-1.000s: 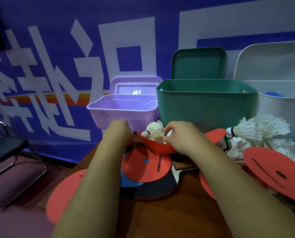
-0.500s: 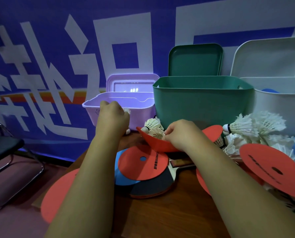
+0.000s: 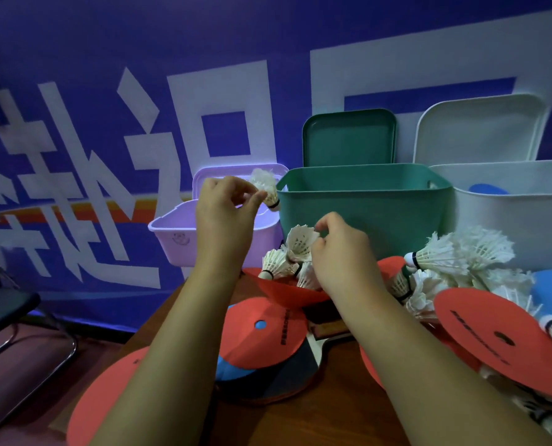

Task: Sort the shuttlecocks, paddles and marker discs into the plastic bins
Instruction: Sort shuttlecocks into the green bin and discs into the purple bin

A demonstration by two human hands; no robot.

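My left hand (image 3: 224, 207) is raised over the purple bin (image 3: 184, 243) and pinches a white shuttlecock (image 3: 266, 189), cork end down. My right hand (image 3: 339, 252) pinches the feathers of another shuttlecock (image 3: 300, 241) just above a curled red marker disc (image 3: 287, 291) that holds two more. A heap of shuttlecocks (image 3: 461, 255) lies at the right among red discs (image 3: 490, 336). A flat red disc (image 3: 262, 329) lies over a blue disc and a dark paddle (image 3: 268, 375). The green bin (image 3: 364, 207) stands behind my right hand.
A white bin (image 3: 519, 214) at the right holds something blue. Green and white lids lean on the blue banner wall behind the bins. Another red disc (image 3: 107, 400) overhangs the table's left edge. A black chair (image 3: 4, 307) stands on the floor at the left.
My left hand rose from the table with a shuttlecock to above the purple bin. My right hand lifted a shuttlecock out of the curled red disc.
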